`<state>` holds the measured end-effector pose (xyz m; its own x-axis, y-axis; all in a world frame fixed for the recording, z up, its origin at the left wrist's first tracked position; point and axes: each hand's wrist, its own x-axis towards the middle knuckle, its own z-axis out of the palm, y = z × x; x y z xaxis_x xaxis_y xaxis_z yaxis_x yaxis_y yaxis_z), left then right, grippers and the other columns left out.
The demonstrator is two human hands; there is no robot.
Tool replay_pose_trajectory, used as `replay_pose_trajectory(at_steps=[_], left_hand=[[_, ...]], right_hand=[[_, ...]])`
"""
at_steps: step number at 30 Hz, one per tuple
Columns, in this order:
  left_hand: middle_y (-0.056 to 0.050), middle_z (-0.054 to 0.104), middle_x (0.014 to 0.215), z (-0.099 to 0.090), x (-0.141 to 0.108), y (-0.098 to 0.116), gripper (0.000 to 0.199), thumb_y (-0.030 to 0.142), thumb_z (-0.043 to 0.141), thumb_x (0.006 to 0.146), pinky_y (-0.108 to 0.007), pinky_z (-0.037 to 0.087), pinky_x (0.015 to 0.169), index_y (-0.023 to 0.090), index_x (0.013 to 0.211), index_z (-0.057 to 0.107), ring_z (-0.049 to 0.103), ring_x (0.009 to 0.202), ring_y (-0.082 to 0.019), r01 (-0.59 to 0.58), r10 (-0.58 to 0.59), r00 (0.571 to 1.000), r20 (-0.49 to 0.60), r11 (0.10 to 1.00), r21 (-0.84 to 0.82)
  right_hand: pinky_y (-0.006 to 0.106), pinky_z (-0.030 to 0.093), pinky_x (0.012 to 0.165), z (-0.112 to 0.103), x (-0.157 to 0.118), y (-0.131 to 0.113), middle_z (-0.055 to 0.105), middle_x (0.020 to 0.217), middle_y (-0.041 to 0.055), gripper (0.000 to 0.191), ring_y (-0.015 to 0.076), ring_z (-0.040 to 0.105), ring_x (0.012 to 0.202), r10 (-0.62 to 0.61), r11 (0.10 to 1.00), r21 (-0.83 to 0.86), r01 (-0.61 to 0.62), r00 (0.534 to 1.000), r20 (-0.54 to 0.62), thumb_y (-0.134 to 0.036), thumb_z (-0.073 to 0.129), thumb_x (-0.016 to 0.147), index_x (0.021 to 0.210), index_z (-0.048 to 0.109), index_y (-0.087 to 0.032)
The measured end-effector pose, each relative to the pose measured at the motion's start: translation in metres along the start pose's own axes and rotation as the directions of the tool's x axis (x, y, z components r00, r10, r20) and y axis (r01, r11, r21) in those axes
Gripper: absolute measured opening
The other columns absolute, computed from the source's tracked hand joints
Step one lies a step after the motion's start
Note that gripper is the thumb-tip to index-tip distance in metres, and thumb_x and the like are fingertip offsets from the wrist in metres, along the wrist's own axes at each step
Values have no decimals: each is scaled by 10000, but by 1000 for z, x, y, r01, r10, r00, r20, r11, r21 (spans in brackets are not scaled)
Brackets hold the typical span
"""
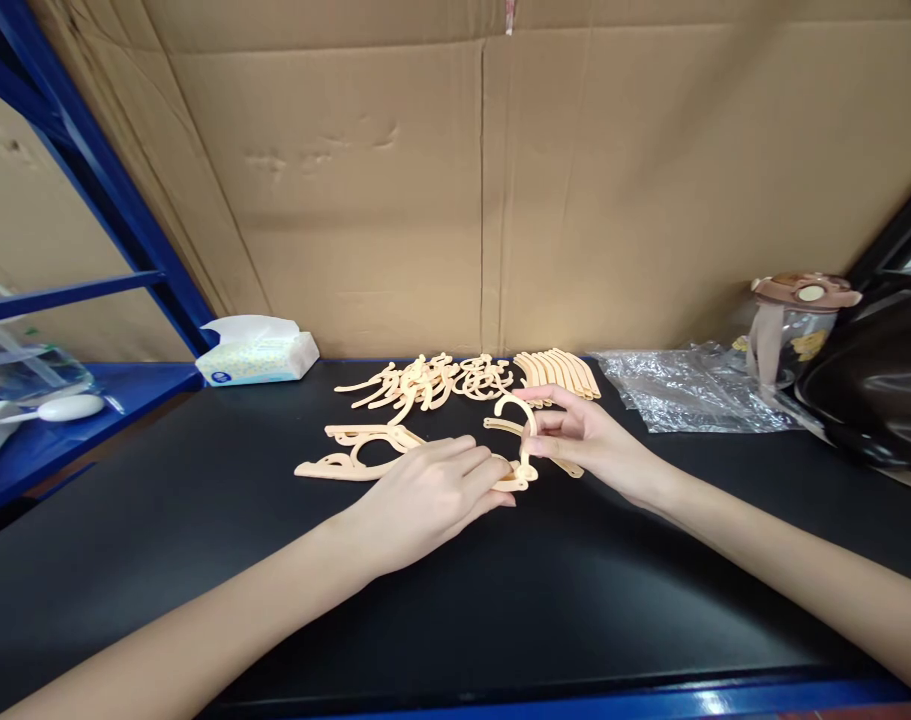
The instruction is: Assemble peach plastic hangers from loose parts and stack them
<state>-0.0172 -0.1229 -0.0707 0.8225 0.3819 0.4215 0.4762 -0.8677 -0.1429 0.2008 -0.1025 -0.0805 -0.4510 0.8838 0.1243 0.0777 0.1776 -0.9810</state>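
Observation:
My right hand [575, 435] pinches a cream plastic hook [528, 425] between thumb and fingers. The hook stands up from a cream hanger arm piece [511, 484], and my left hand [440, 495] is closed on that piece. Another curved arm piece [571, 467] lies on the black table just beyond the hook. To the left of my left hand, folded hanger parts [335, 467] rest on the table. Behind both hands are a heap of loose arm pieces [417, 382], a pile of hooks [485, 377] and a row of curved arm pieces [564, 372].
A tissue pack [260, 355] sits at the back left, near a blue metal frame [117, 200]. Clear plastic bags [695, 385], a lidded bottle [792, 325] and a black bag [875, 375] are on the right. Cardboard [350, 200] stands behind the table [575, 610].

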Motion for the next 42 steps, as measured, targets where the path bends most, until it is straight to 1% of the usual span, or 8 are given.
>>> replay_pose_trajectory(at_steps=[12, 21, 24, 27, 31, 37, 40, 42], left_hand=[[-20, 585, 726, 2, 1, 1, 282, 293, 357, 974, -261, 411, 580, 137, 899, 579, 535, 664, -149, 13, -12, 1000, -14, 999, 43], [-16, 603, 759, 3, 1, 3, 251, 291, 367, 970, -257, 404, 574, 148, 904, 562, 550, 668, -146, 73, -73, 997, -3, 997, 8], [-7, 582, 726, 3, 0, 5, 246, 296, 377, 966, -254, 385, 540, 156, 895, 566, 543, 639, -145, 118, -118, 993, 14, 993, -15], [-11, 588, 727, 3, 0, 7, 254, 302, 372, 966, -257, 389, 538, 159, 895, 570, 552, 647, -153, 176, -174, 983, 60, 984, -29], [-19, 602, 752, 3, 1, 10, 245, 295, 380, 961, -268, 410, 561, 155, 879, 565, 566, 673, -163, 247, -243, 964, 105, 968, -32], [-10, 595, 721, 1, 5, 17, 251, 291, 377, 961, -254, 386, 519, 159, 801, 518, 570, 643, -160, 351, -344, 929, 138, 936, -30], [-4, 608, 730, 0, 7, 20, 161, 293, 410, 950, -243, 400, 522, 169, 1004, 498, 595, 649, -167, 424, -410, 898, 163, 903, -66], [6, 616, 728, 0, 7, 20, 216, 296, 426, 942, -234, 394, 508, 186, 1127, 435, 605, 639, -171, 448, -431, 887, 168, 891, -76]], right_hand=[[276, 463, 595, 0, 0, -2, 600, 725, -34, 433, 138, 577, 690, -66, 996, -57, 61, 994, -86, -305, 683, 747, 1124, 475, -261], [350, 471, 826, 1, 0, -4, 598, 707, -61, 383, 120, 613, 736, -74, 996, -47, 70, 993, -95, -240, 664, 755, 1085, 470, -244], [326, 474, 791, 1, 1, -3, 590, 699, -62, 375, 119, 612, 731, -75, 996, -51, 71, 992, -97, -235, 657, 763, 1085, 463, -245], [261, 466, 616, 2, 1, -1, 572, 691, -56, 386, 120, 590, 686, -60, 997, -58, 55, 993, -100, -276, 664, 766, 1088, 454, -244], [196, 345, 412, 3, 2, 1, 568, 701, -49, 418, 92, 507, 539, -25, 999, -39, 21, 994, -106, -335, 673, 755, 1092, 442, -251], [246, 451, 543, 5, 2, -1, 593, 732, -33, 410, 143, 595, 714, -35, 995, -93, 21, 987, -157, -327, 678, 750, 1082, 454, -242], [277, 464, 574, 6, 2, -1, 575, 689, -42, 406, 156, 597, 708, -29, 993, -118, 9, 985, -168, -350, 676, 749, 1078, 461, -246], [297, 468, 600, 7, 1, -2, 577, 675, -43, 403, 160, 598, 695, -24, 991, -131, 1, 984, -174, -349, 672, 751, 1074, 457, -239]])
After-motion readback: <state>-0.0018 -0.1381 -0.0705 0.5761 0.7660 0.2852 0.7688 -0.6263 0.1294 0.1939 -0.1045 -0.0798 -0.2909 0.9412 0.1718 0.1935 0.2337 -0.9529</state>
